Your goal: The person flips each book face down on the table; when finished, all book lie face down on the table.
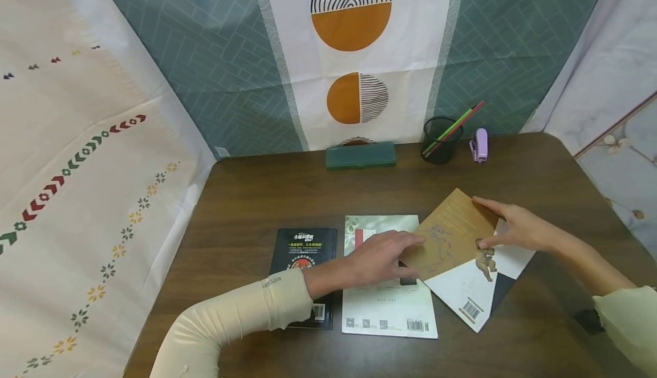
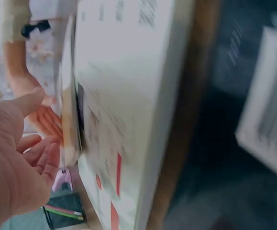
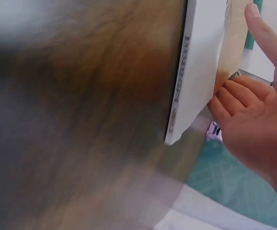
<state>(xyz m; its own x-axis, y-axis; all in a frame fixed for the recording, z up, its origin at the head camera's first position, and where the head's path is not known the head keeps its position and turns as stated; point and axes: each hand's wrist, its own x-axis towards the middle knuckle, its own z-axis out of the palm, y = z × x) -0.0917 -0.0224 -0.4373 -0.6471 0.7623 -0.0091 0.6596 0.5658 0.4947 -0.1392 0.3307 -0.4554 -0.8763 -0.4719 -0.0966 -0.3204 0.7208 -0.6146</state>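
Note:
A tan-covered book lies slanted over a white-covered book with a barcode and a dark corner. My left hand reaches across to the tan book's left edge, fingers extended and thumb apart. At its right edge is my right hand, its fingers near the far corner and its thumb closer to me. In the right wrist view the right fingers look almost straight beside the books' edge. Under the left hand is a pale green-white magazine, partly covered by the tan book.
A black-covered book lies left of the magazine, partly behind the left forearm. Along the back of the brown table stand a dark green case, a black mesh pen cup with red and green pencils, and a purple stapler.

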